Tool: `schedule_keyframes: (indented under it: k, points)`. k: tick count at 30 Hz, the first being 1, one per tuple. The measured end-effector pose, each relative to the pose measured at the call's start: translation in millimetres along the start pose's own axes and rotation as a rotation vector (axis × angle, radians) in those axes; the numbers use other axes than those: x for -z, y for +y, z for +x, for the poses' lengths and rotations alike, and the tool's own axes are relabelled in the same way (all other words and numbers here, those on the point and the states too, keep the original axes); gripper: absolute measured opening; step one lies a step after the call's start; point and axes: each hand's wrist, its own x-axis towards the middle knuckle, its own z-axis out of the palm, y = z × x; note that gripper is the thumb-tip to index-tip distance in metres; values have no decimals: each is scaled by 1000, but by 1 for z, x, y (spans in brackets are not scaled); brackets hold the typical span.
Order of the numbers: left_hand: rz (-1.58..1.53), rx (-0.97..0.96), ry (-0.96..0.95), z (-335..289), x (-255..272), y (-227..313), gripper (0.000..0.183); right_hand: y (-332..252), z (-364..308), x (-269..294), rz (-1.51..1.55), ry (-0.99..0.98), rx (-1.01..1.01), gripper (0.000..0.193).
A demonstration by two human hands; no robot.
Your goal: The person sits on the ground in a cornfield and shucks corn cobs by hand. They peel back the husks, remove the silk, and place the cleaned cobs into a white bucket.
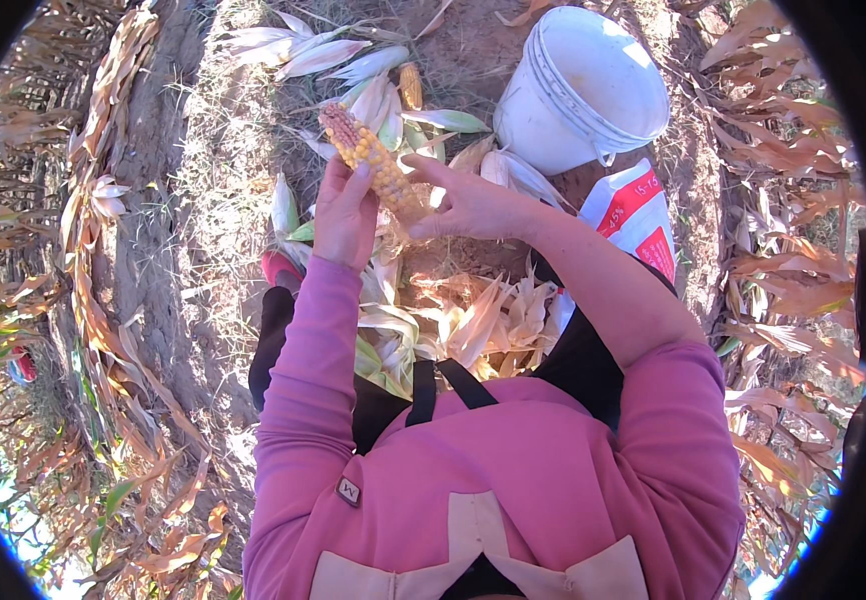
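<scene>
White plastic bucket (585, 90) tipped on dirt w/ red-white sack (635, 215) just beside, loose husks (473, 325) & dry stalks (103, 250) around.

A pink long-sleeved top (513, 470) is worn, with the right sleeve (688, 420) pushed up above the elbow and the left sleeve (308, 350) reaching the wrist. Pale beige patches are seen low on the front. A small square tag (349, 490) is sewn on. Black straps (443, 388) are crossed over a dark garment (583, 360) below.

Bare dirt ground (453, 50) carries a white bucket (583, 90), scattered corn husks (303, 50) and a loose cob (411, 85).
</scene>
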Motion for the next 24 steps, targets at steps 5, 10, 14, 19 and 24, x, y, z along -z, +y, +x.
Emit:
schedule_keyframes:
  k: [5, 10, 14, 19, 24]
  points:
    - [283, -114, -37, -4, -14, 2, 41, 10, 2, -21, -214, 32, -55, 63]
    - [395, -238, -13, -7, -15, 3, 44, 26, 6, -29, -327, 22, -68, 33]
    - [265, -336, 116, -3, -9, 11, 39, 23, 8, -30, -258, -54, 3, 35]
    - [62, -322, 219, 7, 16, 33, 37, 39, -17, -56, -568, -649, -74, 26]
    - [-127, -177, 203, 4, 21, 39, 36, 37, -22, -14, -831, -378, -197, 46]
